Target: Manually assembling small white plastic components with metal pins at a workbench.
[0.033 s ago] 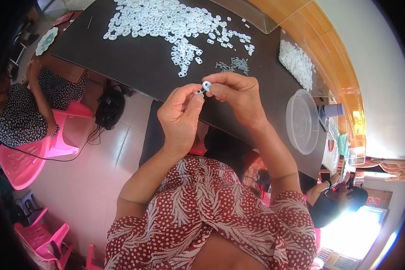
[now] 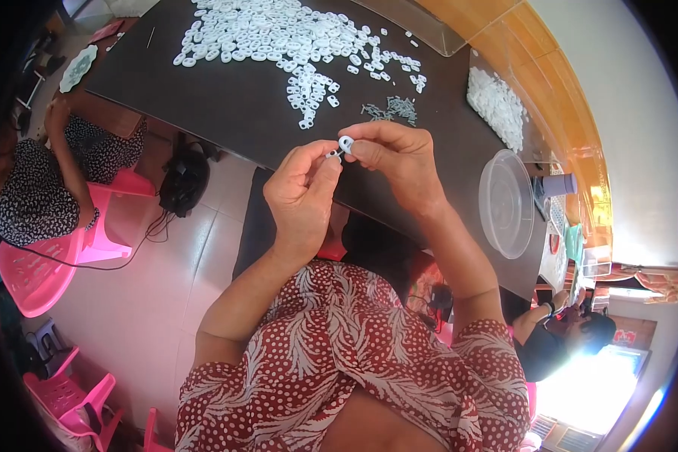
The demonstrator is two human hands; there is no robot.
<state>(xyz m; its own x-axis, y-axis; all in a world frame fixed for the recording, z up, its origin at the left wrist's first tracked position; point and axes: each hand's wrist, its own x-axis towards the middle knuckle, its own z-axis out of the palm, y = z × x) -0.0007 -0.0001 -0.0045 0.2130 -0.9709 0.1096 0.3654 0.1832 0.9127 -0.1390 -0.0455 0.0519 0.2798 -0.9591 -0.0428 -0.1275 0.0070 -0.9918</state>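
Over the near edge of the dark table (image 2: pixel 226 113), my two hands meet fingertip to fingertip. My right hand (image 2: pixel 407 169) pinches a small white oval plastic piece (image 2: pixel 346 142) with a hole in it. Between the thumb and fingers of my left hand (image 2: pixel 300 188) is a smaller white piece (image 2: pixel 334 154) with dark holes, mostly covered by the fingertips. The two pieces are very close; whether they touch I cannot tell. Just beyond lie a cluster of small two-holed white pieces (image 2: pixel 306 94) and a little heap of grey screw-like pins (image 2: pixel 399 111).
A wide pile of white oval pieces (image 2: pixel 260 34) covers the table's far part. On the right are a heap of white parts (image 2: pixel 496 105), a clear round plastic tub (image 2: pixel 490 203) and a purple cup (image 2: pixel 560 184). A person sits on a pink chair (image 2: pixel 45 267) at left; another person (image 2: pixel 557 339) is at far right.
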